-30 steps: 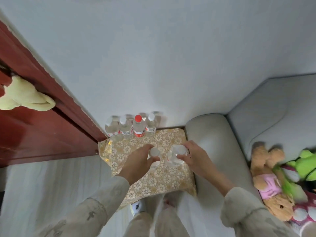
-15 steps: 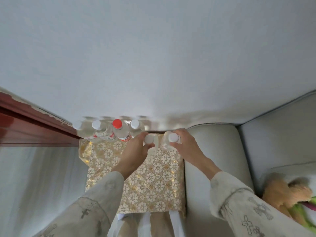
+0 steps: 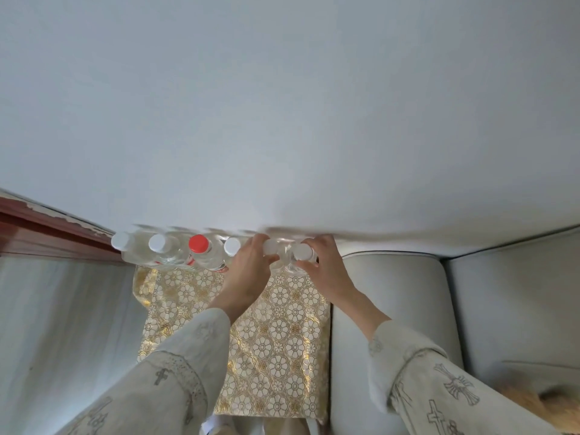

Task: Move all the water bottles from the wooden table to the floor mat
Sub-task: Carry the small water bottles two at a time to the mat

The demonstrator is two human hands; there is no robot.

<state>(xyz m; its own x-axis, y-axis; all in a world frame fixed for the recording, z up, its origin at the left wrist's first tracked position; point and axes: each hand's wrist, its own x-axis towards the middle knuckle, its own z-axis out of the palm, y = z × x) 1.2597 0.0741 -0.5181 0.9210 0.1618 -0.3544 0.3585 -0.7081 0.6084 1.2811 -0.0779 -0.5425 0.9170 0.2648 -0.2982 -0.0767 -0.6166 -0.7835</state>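
six clear bottles along the mat's [image 3: 276, 340] far edge, contents unclear: left hand [image 3: 248, 271] grips one [image 3: 270, 246], right hand [image 3: 326, 268] another [image 3: 303, 252]; four [image 3: 198, 244] stand free.

Soft, even daylight fills my view, bright and cool, with no hard glare. Just beyond my fingers the wall [image 3: 282, 105] carries a faint smeared shadow, and the bottle caps [image 3: 198, 243] beside my left hand [image 3: 251, 265] look slightly blurred. Below my wrists the gold-patterned mat [image 3: 282, 340] gives small shiny glints. The wide lens bends the sofa [image 3: 392, 293] edge right of my right hand [image 3: 326, 268], and the far corners go soft.
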